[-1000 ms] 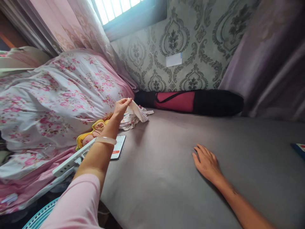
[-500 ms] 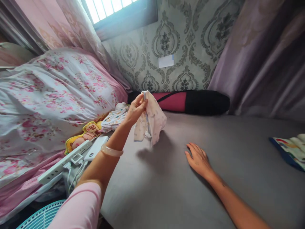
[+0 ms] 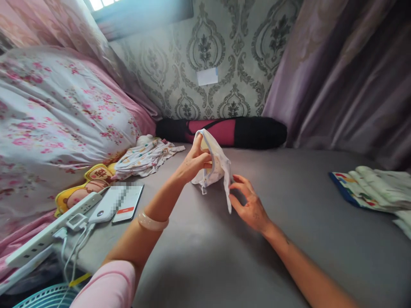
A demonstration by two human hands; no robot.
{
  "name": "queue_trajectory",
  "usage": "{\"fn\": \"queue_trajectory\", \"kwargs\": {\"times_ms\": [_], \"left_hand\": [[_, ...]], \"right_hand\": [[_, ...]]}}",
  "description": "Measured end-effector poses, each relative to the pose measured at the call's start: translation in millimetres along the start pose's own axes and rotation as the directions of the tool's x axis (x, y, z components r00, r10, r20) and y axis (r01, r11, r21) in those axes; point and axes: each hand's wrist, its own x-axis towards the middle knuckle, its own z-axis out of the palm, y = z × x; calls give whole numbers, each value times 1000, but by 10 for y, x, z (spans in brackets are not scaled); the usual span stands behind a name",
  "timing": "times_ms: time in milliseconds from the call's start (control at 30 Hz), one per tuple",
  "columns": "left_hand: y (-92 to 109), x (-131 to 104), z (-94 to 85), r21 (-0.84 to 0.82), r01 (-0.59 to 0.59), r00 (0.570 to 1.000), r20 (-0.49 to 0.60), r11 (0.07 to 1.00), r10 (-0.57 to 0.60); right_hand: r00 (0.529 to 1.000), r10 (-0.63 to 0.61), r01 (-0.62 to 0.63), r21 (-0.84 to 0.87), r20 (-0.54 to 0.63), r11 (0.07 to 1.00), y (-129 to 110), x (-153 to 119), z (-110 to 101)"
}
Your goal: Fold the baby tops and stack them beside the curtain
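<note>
A small pale garment [image 3: 218, 160] with a light blue edge hangs above the grey sheet [image 3: 192, 256]. My left hand [image 3: 196, 160] holds it up from the left, its index finger raised under the upper edge and the other fingers curled at the opening. The garment's lower right part dangles beside my right hand [image 3: 246, 201], whose thumb and fingers are apart and close to the cloth. Whether the fingertips touch it is hard to tell.
A crumpled patterned garment [image 3: 144, 158], yellow cushion [image 3: 96, 177], phone [image 3: 128, 209], white device [image 3: 104, 205] and power strip [image 3: 48, 231] lie left. A black and pink roll [image 3: 221, 131] lies along the wall. Folded cloths [image 3: 379, 184] are stacked right.
My right hand has risen off the sheet and moved left to the garment. The garment has turned and opened around my left fingers. The view has shifted, showing the phone and more folded cloths.
</note>
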Motion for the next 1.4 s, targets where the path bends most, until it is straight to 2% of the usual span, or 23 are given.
{"fn": "queue_trajectory", "kwargs": {"times_ms": [100, 167, 267, 433, 500, 700, 800, 867, 933, 1000, 1067, 1100, 1133, 1267, 1400], "left_hand": [[-25, -69, 96, -82, 87, 985, 157, 993, -73], [-48, -93, 135, -114, 101, 981, 179, 988, -80], [-109, -101, 147, -130, 101, 986, 148, 986, -81], [-252, -119, 129, -109, 82, 996, 55, 991, -76], [-298, -139, 152, -119, 107, 994, 41, 987, -102], [-330, -226, 315, -154, 218, 973, -37, 964, -227], [-327, -283, 403, -180, 201, 979, -10, 963, -206], [-358, -324, 470, -195, 197, 980, 29, 961, -195], [-430, -367, 553, -207, 194, 981, 69, 959, -183], [-527, -413, 647, -220, 188, 980, 113, 957, -166], [-615, -460, 740, -236, 190, 975, 159, 953, -156], [-644, -483, 781, -246, 198, 971, 185, 949, -155], [-662, -504, 816, -256, 209, 965, 209, 944, -157], [-648, -558, 874, -265, 214, 955, 258, 940, -145], [-656, -576, 850, -203, 111, 956, 290, 973, -48]], "right_hand": [[997, -1, 3, -25, 71, 1000, 1, -24, 21], [994, 13, -7, -58, 108, 998, 43, -29, 34], [994, 55, -49, -75, 89, 996, 100, 7, -4], [980, 147, -166, -143, -135, 976, 69, 150, -269], [967, 169, -206, -197, -188, 959, 22, 194, -406], [954, 193, -260, -312, -230, 914, -168, 258, -756], [960, 248, -280, -350, -134, 894, -240, 269, -957], [945, 327, -292, -407, 16, 865, -232, 260, -1112], [892, 393, -264, -450, 224, 853, -165, 233, -1255], [798, 431, -210, -476, 421, 854, -60, 193, -1355], [729, 449, -170, -498, 516, 850, 36, 157, -1389], [728, 442, -156, -501, 524, 851, 65, 146, -1378], [749, 422, -148, -492, 510, 858, 78, 143, -1349], [874, 329, -195, -363, 356, 911, -7, 192, -1112], [912, 306, -240, -248, 273, 939, -95, 243, -870]]}}
